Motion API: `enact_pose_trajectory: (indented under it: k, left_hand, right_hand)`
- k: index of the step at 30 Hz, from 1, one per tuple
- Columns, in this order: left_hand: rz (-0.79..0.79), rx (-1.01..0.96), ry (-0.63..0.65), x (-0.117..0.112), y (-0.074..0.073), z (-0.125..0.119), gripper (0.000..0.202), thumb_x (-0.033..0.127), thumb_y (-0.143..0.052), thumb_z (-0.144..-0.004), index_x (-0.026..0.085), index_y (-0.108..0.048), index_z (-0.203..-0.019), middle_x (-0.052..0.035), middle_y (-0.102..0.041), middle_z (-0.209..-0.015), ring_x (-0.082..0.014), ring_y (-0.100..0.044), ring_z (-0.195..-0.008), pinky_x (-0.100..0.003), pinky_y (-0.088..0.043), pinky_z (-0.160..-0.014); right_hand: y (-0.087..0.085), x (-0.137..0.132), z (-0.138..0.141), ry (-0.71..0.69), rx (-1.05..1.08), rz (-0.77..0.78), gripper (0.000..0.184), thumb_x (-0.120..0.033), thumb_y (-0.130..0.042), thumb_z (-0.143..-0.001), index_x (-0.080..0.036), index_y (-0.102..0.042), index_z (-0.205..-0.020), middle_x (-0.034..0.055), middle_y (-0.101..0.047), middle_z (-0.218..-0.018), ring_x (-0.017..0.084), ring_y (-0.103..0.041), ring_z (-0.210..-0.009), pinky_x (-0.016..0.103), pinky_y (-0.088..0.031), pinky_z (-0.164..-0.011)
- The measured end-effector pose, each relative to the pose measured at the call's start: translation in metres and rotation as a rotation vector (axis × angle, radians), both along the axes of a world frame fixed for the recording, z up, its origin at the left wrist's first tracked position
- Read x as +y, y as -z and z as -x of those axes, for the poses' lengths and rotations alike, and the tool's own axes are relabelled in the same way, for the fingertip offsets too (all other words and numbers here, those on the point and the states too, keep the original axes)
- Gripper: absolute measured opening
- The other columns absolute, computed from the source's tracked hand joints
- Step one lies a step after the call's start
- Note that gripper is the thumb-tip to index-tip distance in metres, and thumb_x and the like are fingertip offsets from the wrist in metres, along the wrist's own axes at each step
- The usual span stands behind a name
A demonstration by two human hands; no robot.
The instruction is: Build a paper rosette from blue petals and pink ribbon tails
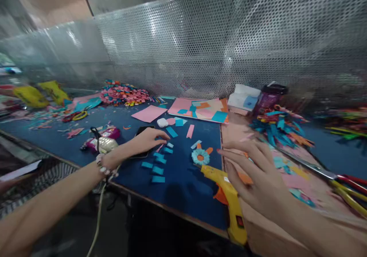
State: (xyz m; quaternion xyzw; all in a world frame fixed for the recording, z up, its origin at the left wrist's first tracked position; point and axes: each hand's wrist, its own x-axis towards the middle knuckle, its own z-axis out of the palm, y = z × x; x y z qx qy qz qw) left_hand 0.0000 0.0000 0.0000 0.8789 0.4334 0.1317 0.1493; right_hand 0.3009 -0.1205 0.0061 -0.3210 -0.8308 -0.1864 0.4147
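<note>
Bare forearms [65, 196] lie nearest the camera; the right hand [258, 169], fingers spread and holding nothing, is just beside a yellow glue gun [231, 196] that runs back from the worktop's [197, 199] front edge towards a light-blue paper flower [200, 156]. The left hand [147, 139] bends over small blue paper strips [157, 170], its grip unclear. The flower should be light and easily crushed, best pinched gently by its outer rim, away from the gun.
</note>
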Motion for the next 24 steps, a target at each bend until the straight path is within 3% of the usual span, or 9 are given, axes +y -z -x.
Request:
enact_pose_trajectory:
  k: [3, 6, 8, 10, 13, 16, 20, 24]
  left_hand:
    - [-0.036, 0.015, -0.002, 0.006, -0.001, -0.003, 0.025, 0.03, -0.054, -0.088, 0.016, -0.069, -0.102, -0.0049, -0.073, -0.101, -0.0186, -0.066, -0.094, -0.026, -0.047, -0.086]
    - [-0.078, 0.024, 0.051, 0.013, 0.0, -0.016, 0.025, 0.029, -0.055, -0.088, 0.014, -0.068, -0.102, -0.0066, -0.073, -0.098, -0.0182, -0.067, -0.09, -0.026, -0.048, -0.082]
    - [-0.094, 0.029, 0.112, 0.02, 0.002, -0.032, 0.026, 0.03, -0.055, -0.088, 0.014, -0.067, -0.106, -0.0075, -0.071, -0.102, -0.0179, -0.066, -0.092, -0.025, -0.047, -0.082]
    - [-0.096, 0.046, 0.194, 0.029, 0.005, -0.05, 0.032, 0.032, -0.057, -0.088, 0.016, -0.064, -0.115, -0.009, -0.067, -0.116, -0.0186, -0.062, -0.104, -0.026, -0.045, -0.088]
    - [-0.081, 0.105, 0.334, 0.045, 0.009, -0.075, 0.041, 0.033, -0.063, -0.085, 0.019, -0.059, -0.124, -0.0113, -0.052, -0.137, -0.0223, -0.047, -0.127, -0.031, -0.033, -0.102]
    - [-0.061, 0.169, 0.411, 0.058, 0.015, -0.088, 0.044, 0.033, -0.067, -0.082, 0.025, -0.059, -0.124, -0.0122, -0.042, -0.145, -0.0285, -0.037, -0.134, -0.039, -0.025, -0.106]
    - [-0.061, 0.177, 0.446, 0.063, 0.023, -0.09, 0.038, 0.034, -0.066, -0.083, 0.032, -0.062, -0.12, -0.0095, -0.039, -0.147, -0.0304, -0.042, -0.129, -0.042, -0.022, -0.103]
    - [-0.066, 0.098, 0.446, 0.06, 0.028, -0.089, 0.026, 0.03, -0.064, -0.085, 0.031, -0.069, -0.11, -0.0063, -0.046, -0.143, -0.027, -0.048, -0.121, -0.039, -0.023, -0.101]
  right_hand:
    - [-0.001, -0.013, -0.002, 0.124, -0.071, 0.092, 0.015, -0.014, -0.044, -0.089, -0.014, -0.058, -0.085, 0.008, -0.063, -0.075, 0.017, -0.06, -0.066, 0.028, -0.044, -0.059]
    - [0.012, -0.028, -0.006, 0.392, -0.246, 0.203, 0.039, -0.036, -0.036, -0.094, -0.022, -0.052, -0.061, 0.0036, -0.056, -0.052, 0.016, -0.048, -0.039, 0.028, -0.025, -0.038]
    - [0.027, -0.035, -0.01, 0.538, -0.344, 0.313, 0.051, -0.053, -0.036, -0.091, -0.024, -0.05, -0.051, 0.0022, -0.049, -0.039, 0.016, -0.041, -0.029, 0.029, -0.014, -0.036]
    - [0.04, -0.039, -0.011, 0.586, -0.4, 0.477, 0.057, -0.062, -0.036, -0.088, -0.024, -0.053, -0.047, 0.0039, -0.051, -0.038, 0.019, -0.046, -0.03, 0.028, -0.012, -0.039]
    - [0.047, -0.042, -0.01, 0.593, -0.387, 0.721, 0.058, -0.06, -0.033, -0.089, -0.024, -0.057, -0.05, 0.0061, -0.059, -0.048, 0.021, -0.053, -0.039, 0.028, -0.014, -0.041]
    - [0.043, -0.045, -0.007, 0.576, -0.325, 0.82, 0.049, -0.05, -0.035, -0.09, -0.024, -0.055, -0.053, 0.004, -0.061, -0.053, 0.018, -0.052, -0.041, 0.028, -0.02, -0.043]
    - [0.032, -0.056, -0.009, 0.528, -0.21, 0.802, 0.04, -0.045, -0.044, -0.087, -0.024, -0.054, -0.054, 0.0026, -0.058, -0.051, 0.016, -0.051, -0.042, 0.028, -0.031, -0.044]
    - [0.022, -0.07, -0.018, 0.421, 0.123, 0.899, 0.028, -0.041, -0.049, -0.085, -0.026, -0.063, -0.065, 0.0031, -0.065, -0.059, 0.018, -0.061, -0.051, 0.027, -0.047, -0.049]
